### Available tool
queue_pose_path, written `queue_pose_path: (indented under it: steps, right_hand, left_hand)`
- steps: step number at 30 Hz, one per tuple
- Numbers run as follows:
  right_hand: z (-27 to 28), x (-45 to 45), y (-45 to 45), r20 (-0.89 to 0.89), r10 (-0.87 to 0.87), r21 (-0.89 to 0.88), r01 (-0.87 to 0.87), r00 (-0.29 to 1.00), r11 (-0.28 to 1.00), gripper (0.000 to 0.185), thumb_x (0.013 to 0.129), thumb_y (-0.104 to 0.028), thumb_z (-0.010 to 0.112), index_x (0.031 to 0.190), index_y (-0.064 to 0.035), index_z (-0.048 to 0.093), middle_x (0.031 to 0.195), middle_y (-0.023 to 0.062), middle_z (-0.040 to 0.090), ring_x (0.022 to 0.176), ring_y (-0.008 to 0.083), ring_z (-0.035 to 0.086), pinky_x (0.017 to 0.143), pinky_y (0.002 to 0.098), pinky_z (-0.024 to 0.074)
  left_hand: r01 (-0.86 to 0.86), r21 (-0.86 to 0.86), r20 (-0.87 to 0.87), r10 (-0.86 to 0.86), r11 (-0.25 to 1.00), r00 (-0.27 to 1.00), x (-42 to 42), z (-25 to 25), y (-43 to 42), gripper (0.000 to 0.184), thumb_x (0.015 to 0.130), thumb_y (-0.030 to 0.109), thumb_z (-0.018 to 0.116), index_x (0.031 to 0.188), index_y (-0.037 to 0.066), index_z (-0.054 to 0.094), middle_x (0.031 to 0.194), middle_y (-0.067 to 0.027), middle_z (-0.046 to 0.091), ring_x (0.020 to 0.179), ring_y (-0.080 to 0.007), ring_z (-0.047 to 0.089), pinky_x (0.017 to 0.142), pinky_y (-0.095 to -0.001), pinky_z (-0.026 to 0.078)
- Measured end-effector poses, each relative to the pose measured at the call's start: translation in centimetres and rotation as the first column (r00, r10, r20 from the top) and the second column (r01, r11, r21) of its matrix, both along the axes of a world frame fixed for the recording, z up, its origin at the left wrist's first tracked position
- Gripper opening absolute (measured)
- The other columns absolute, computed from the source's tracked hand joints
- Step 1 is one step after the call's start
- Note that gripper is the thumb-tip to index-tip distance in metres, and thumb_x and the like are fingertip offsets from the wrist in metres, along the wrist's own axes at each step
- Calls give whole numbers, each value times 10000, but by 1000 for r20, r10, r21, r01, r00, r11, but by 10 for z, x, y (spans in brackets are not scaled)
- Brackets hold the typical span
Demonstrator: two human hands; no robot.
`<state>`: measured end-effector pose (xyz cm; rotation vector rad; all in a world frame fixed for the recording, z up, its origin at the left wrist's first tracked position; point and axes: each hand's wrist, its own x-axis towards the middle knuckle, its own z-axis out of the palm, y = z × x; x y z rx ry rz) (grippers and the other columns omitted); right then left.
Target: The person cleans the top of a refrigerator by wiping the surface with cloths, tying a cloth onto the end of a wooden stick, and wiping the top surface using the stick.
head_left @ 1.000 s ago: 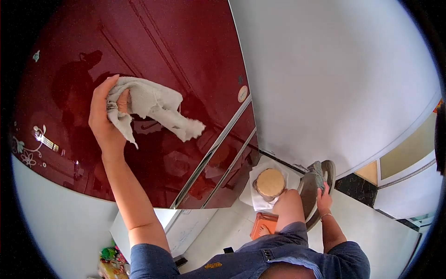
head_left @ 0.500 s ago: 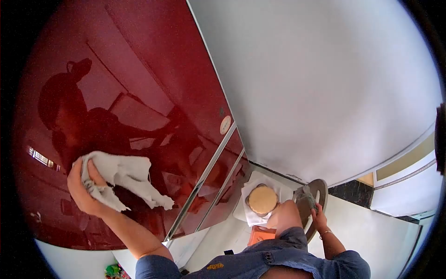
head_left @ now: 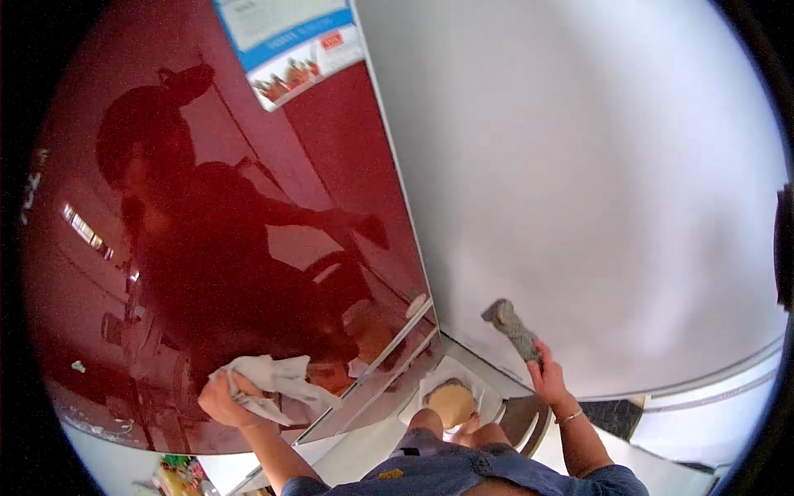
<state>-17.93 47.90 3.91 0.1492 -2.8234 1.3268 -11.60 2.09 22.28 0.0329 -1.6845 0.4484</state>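
Note:
My left hand (head_left: 225, 401) has its fingers closed round a white cloth (head_left: 277, 376). The crumpled cloth lies against the lower part of a glossy red door panel (head_left: 240, 281), which looks like a refrigerator front. On the other side, my right hand (head_left: 550, 380) grips the lower end of a long grey-green textured bundle (head_left: 514, 332), possibly a rolled cloth. That bundle points up and left in front of a pale side surface (head_left: 562, 207); whether it touches the surface I cannot tell.
A printed label (head_left: 302, 50) with a blue band sticks to the upper red panel. Below, between the legs and the panel, a round beige-topped thing (head_left: 451, 403) stands on something white. A brown slatted chair or stool (head_left: 523, 417) is near my right arm.
My right hand has lifted the grey-green bundle from beside the brown seat to the pale surface. My left hand and cloth appear lower on the red panel; the view has tilted up.

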Motion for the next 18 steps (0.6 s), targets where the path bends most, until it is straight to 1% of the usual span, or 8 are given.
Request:
queue_pose_path:
  steps: [1,2,4,6,9,11,13,18]
  right_hand:
    - [31,-19,-7,-213,29,-106,-52,977,993,463,833,-194,500,1252,-110,319,853,228,578,732,410,565,653,403,454]
    - [66,-34,-13,-87,6,-192,-23,996,981,453,832,-151,490,1243,-62,322,904,225,567,765,378,576,691,362,453]
    - [109,-69,-18,-306,25,-349,-136,952,927,443,842,-106,440,1248,2,299,1068,184,523,967,246,529,805,332,416]
    - [166,-96,-23,-516,86,-398,-328,852,857,452,837,-50,354,1266,25,232,1065,132,470,825,176,467,736,290,410]
    - [264,-118,-49,-702,44,-357,-404,711,842,459,875,-117,321,1291,26,191,986,91,481,670,96,392,607,222,369]
    - [317,-128,-68,-770,-29,-283,-300,637,911,465,867,-146,273,1301,4,201,862,35,458,631,79,386,549,210,361]
    - [363,-126,-85,-727,-17,-278,-272,686,921,451,894,-194,283,1291,16,245,743,20,455,569,65,356,516,195,314]
    - [426,-123,-121,-788,-34,-296,-330,615,896,450,927,-267,305,1286,4,290,635,0,416,529,53,318,485,189,269]
  left_hand:
    - [-21,12,28,21,1000,999,1,2,1,157,754,87,620,890,21,577,788,-120,596,675,-291,552,580,-374,432]
    - [-42,25,58,40,999,998,2,1,0,157,752,89,618,888,26,572,790,-115,594,676,-286,550,585,-372,428]
    - [-75,39,80,72,996,994,1,7,7,172,745,104,611,881,25,542,780,-110,581,665,-273,536,595,-370,407]
    - [-20,27,56,18,999,998,2,9,7,187,736,112,614,883,21,545,768,-111,575,646,-272,522,583,-371,396]
    - [-48,36,26,47,998,999,0,14,11,167,746,115,592,879,27,542,745,-104,564,630,-263,507,577,-360,383]
    - [-57,41,30,55,998,998,0,17,14,150,758,126,574,870,32,540,742,-98,562,629,-254,505,573,-345,371]
    - [-57,35,24,56,998,998,-1,16,12,173,735,127,578,879,41,537,734,-95,541,615,-248,484,564,-345,361]
    - [-30,22,-64,32,999,997,-6,12,8,168,708,152,575,846,58,553,698,-80,511,582,-236,455,518,-336,343]
